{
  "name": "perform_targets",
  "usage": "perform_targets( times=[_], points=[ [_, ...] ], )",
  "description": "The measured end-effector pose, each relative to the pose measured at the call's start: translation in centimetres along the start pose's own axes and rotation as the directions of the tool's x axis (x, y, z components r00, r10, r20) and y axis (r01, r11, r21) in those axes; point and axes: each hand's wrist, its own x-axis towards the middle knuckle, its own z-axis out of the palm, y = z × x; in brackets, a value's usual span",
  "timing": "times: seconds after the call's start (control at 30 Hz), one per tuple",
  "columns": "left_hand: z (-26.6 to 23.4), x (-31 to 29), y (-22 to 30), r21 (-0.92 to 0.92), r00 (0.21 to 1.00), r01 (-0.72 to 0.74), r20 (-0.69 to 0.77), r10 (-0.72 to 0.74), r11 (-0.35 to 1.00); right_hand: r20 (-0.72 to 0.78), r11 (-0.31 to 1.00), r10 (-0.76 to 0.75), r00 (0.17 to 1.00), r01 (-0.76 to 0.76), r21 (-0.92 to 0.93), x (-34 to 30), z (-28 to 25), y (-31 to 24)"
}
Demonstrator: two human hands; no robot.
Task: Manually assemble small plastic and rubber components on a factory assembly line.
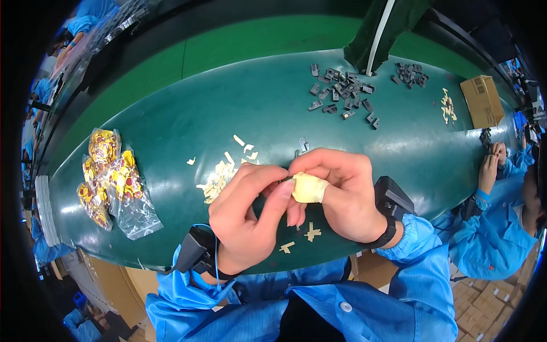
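Above the near middle of the green table, my left hand and my right hand meet, fingertips touching. Both are closed in a pinch around something small and dark; the fingers hide most of it. A pale yellow cover wraps the thumb of my right hand. Just beyond the fingers lie small grey plastic pieces. Beside my left hand is a heap of cream-coloured strips. Cross-shaped cream pieces rest on the table below my hands.
Clear bags of yellow and red pieces lie at the left. Black plastic parts are scattered at the far side, near a dark post. A cardboard box stands far right. At the right, a co-worker's hands work over the table.
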Motion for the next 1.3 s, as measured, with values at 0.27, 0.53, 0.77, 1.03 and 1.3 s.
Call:
perform_targets(
  times=[0.27, 0.53, 0.77, 1.03, 1.3],
  points=[
    [-0.4, 0.1, -0.1, -0.498, 0.920, 0.329, -0.024, -0.391, 0.803, -0.023, 0.998, 0.024, 0.999, -0.025, -0.057, 0.3, -0.3, -0.6],
    [-1.2, -0.1, -0.1, -0.556, 0.881, 0.344, -0.088, -0.465, 0.756, -0.446, 0.975, -0.167, 0.879, 0.216, 0.060, 3.0, -3.5, -2.5],
    [-2.6, -0.3, -0.3, -0.381, 0.989, 0.099, 0.139, -0.049, 0.919, -0.382, 0.935, -0.352, 0.854, 0.304, -0.181, 2.5, -4.7, -3.2],
    [-2.2, -0.2, 0.6, 0.010, 0.795, -0.058, 0.606, 0.040, 0.998, -0.369, 0.946, -0.315, 0.874, 0.256, -0.198, 2.9, -4.5, -2.0],
    [-0.4, -1.3, 1.7, 0.291, 0.691, -0.160, 0.715, -0.103, 0.943, -0.361, 0.954, -0.294, 0.885, 0.252, -0.160, 3.3, -4.2, -1.6]
  ],
)
